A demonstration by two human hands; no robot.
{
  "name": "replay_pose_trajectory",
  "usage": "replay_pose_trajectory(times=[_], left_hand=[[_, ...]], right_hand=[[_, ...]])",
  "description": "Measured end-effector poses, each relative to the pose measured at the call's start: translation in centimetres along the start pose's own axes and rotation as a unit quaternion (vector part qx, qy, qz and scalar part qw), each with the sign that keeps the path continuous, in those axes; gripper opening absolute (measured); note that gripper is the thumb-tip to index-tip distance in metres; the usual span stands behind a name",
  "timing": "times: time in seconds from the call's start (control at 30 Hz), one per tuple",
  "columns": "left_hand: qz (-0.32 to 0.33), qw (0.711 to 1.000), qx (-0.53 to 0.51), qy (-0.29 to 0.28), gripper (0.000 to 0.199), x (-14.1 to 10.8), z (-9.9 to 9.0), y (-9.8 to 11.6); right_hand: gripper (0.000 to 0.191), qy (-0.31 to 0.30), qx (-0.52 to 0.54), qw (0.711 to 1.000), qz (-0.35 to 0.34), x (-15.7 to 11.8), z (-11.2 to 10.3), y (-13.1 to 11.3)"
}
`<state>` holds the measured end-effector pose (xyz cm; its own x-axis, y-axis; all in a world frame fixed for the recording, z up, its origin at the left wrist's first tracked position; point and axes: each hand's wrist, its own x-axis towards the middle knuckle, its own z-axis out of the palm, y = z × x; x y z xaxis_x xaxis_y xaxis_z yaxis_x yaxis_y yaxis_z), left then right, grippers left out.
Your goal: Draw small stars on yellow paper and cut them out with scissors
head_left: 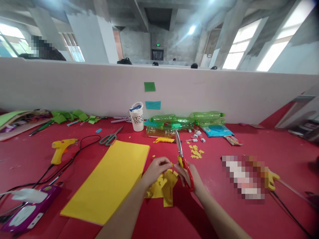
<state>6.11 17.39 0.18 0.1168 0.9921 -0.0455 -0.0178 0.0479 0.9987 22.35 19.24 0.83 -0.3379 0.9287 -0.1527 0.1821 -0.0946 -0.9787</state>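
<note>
My left hand (158, 168) is closed, pinching a small yellow paper piece (171, 164) at its fingertips. Red-handled scissors (189, 177) are held in my right hand (189, 172), with the blades pointing up and away from me. The two hands are close together over yellow paper scraps (165, 189). To the left of my left hand lies a stack of yellow sheets (107, 182). Small yellow stars (196, 152) lie in a group beyond my right hand.
Green plastic bottles (184, 119) and a white cup (137, 119) stand or lie near the partition (99, 83). A yellow cutter (164, 140), grey scissors (111, 137), a yellow glue gun (61, 149) with cables and a purple power strip (32, 209) lie on the red table (84, 146).
</note>
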Motion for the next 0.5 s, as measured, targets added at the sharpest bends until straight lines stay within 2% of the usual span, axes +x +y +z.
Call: replay_pose_trajectory(times=[0.17, 0.27, 0.4, 0.5], left_hand=[[0.001, 1.000, 0.010, -0.015, 0.012, 0.1, 1.2, -0.9], [0.005, 1.000, 0.016, 0.006, 0.011, 0.3, 1.0, -1.1], [0.002, 0.999, -0.018, 0.045, 0.013, 0.3, 0.4, -0.8], [0.007, 0.997, -0.069, 0.046, 0.011, 0.1, 0.2, -0.4]], right_hand=[[0.023, -0.006, -0.014, 1.000, 0.020, 0.3, 0.3, 0.6], [0.015, 0.026, -0.060, 0.998, 0.016, 0.7, -0.2, 0.7], [0.008, 0.093, -0.109, 0.989, 0.023, 2.0, -2.6, 1.0], [0.009, 0.129, -0.126, 0.983, 0.038, 3.1, -4.6, 1.4]])
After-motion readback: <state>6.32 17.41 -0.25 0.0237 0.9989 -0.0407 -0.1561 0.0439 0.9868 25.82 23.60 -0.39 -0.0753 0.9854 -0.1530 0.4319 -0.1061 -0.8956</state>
